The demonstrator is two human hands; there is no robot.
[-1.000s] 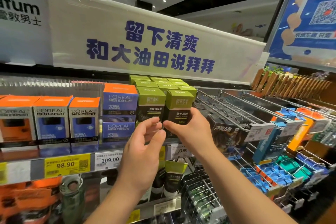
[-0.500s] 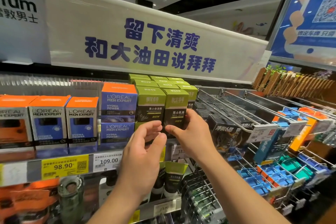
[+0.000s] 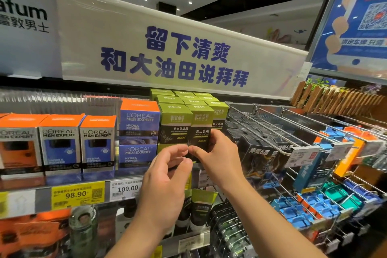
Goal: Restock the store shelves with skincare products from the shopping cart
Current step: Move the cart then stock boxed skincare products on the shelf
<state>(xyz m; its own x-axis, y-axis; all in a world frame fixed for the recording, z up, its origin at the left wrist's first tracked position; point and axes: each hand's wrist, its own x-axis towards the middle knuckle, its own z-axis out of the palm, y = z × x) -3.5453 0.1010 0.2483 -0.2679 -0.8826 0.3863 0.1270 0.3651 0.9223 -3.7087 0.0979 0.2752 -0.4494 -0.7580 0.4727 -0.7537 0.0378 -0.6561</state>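
Note:
Green-and-black men's skincare boxes stand in rows on the top shelf point(image 3: 41, 197). My right hand point(image 3: 217, 157) grips the lower part of the front lotion box point(image 3: 201, 125), thumb on its front and fingers round its right side. That box stands tight against the neighbouring green cream box point(image 3: 175, 125) to its left. My left hand point(image 3: 165, 182) hovers just below these boxes with its fingers loosely curled and holds nothing; its fingertips almost meet my right thumb. The shopping cart is out of view.
Blue and orange L'Oreal Men Expert boxes point(image 3: 138, 130) fill the shelf to the left, above price tags point(image 3: 127, 189). Wire hooks point(image 3: 272, 130) with hanging packets jut out at the right. Tubes point(image 3: 201, 207) stand on the shelf below. A white banner point(image 3: 178, 54) runs overhead.
My right hand has slid the front lotion box left and back, closing the gap with the cream box. My left hand has stayed just below, fingers drawing a little closer.

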